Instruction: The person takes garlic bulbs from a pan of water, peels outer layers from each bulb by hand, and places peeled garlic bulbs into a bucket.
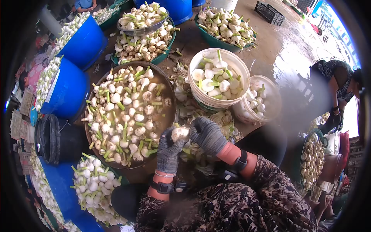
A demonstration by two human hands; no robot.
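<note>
A garlic bulb [180, 134] with brownish outer skin is gripped in my left hand [168, 152], which wears a grey knit glove. Close beside it, my right hand [209, 135], gloved the same way, has its fingers curled shut at the bulb's right side. Whatever those fingers pinch is hidden. Under both hands lies a heap of peeled garlic skins and leaves [220, 125]. To the left, a wide round tub [174, 92] holds many garlic bulbs in murky water. Just beyond my hands stands a white bucket [197, 91] of cleaned bulbs.
A second white bucket [272, 102] with a few bulbs leans at the right. Green basins [216, 43] of garlic and blue tubs [69, 89] surround the spot. A black crate [269, 13] sits on the wet floor. Another person [340, 79] bends over at the far right.
</note>
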